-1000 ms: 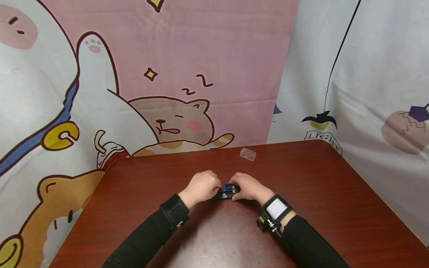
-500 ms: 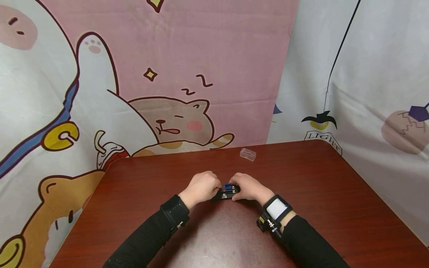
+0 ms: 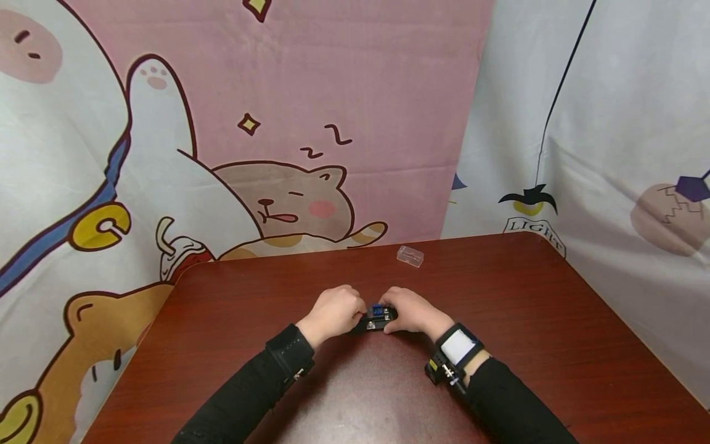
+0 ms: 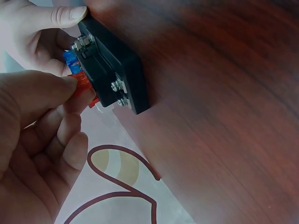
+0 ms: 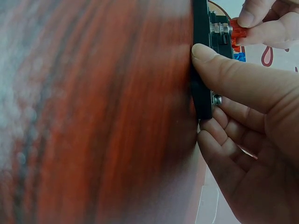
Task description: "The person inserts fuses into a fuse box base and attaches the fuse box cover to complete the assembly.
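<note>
A black fuse block (image 3: 378, 322) with metal screw terminals sits on the table between both hands. My left hand (image 3: 330, 312) pinches a translucent red blade fuse (image 4: 82, 83) between thumb and forefinger at the block's top. Beside it a blue blade fuse (image 4: 71, 61) stands in the block. How deep the red fuse sits in its slot cannot be told. With thumb and fingers at opposite sides of the base, my right hand (image 3: 416, 310) holds the block's right end. In the right wrist view the black base (image 5: 202, 84) shows edge-on, under the right thumb.
A small clear plastic cover (image 3: 410, 256) lies near the back edge of the brown wooden table (image 3: 249, 296). Behind the table hangs a printed cloth (image 3: 388, 123) with cartoon animals.
</note>
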`<state>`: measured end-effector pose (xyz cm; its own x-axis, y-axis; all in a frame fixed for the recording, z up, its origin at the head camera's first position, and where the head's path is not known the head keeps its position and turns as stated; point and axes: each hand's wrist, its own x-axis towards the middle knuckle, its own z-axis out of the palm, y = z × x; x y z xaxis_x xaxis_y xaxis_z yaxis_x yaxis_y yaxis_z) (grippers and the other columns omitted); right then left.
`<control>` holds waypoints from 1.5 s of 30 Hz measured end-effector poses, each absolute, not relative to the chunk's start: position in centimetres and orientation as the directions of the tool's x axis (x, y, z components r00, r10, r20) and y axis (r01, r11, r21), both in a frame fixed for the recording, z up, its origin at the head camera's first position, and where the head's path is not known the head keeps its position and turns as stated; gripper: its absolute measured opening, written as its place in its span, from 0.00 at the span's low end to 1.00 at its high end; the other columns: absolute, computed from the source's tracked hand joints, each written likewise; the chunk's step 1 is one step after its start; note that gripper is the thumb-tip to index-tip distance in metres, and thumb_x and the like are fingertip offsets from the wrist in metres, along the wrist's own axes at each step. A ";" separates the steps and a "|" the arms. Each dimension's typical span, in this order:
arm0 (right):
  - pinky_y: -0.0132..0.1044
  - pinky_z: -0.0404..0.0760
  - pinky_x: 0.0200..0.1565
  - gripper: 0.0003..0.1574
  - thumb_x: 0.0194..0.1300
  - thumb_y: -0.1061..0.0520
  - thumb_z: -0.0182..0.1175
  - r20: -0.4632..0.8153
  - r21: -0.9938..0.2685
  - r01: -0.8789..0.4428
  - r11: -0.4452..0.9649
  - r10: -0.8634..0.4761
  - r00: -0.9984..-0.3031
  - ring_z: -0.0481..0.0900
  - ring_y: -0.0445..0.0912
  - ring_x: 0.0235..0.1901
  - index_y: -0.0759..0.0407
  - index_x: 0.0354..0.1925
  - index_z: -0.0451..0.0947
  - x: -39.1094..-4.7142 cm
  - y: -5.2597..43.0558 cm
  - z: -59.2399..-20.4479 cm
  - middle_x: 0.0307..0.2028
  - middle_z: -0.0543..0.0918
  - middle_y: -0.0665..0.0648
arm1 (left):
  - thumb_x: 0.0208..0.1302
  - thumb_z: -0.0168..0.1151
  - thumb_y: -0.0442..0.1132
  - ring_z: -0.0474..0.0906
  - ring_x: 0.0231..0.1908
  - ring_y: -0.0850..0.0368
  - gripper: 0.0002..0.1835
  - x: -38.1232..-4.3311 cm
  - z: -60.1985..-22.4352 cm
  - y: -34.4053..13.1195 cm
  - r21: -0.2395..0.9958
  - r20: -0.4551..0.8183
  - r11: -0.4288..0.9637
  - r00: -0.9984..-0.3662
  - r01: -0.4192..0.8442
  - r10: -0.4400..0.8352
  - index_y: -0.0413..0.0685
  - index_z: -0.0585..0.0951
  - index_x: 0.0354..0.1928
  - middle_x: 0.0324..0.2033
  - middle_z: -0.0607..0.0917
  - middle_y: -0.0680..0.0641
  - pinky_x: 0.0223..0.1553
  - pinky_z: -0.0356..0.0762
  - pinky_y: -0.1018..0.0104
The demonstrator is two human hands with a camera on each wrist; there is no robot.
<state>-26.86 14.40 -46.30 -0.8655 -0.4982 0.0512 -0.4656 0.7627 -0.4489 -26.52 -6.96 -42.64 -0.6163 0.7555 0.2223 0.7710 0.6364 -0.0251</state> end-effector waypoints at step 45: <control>0.45 0.76 0.50 0.26 0.47 0.55 0.79 0.068 -0.447 -0.481 0.755 -0.507 -0.859 0.76 0.46 0.42 0.57 0.45 0.82 -26.7 14.4 -45.9 0.40 0.79 0.51 | 0.52 0.74 0.38 0.75 0.27 0.58 0.04 -26.1 -42.7 -5.3 -0.256 0.195 0.649 -0.619 0.716 0.760 0.59 0.89 0.26 0.23 0.82 0.56 0.25 0.75 0.64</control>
<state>-26.66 14.40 -45.92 -0.8594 -0.5067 0.0683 -0.4805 0.7547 -0.4467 -26.09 -5.26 -42.74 -0.6193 0.7605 0.1952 0.7164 0.6491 -0.2559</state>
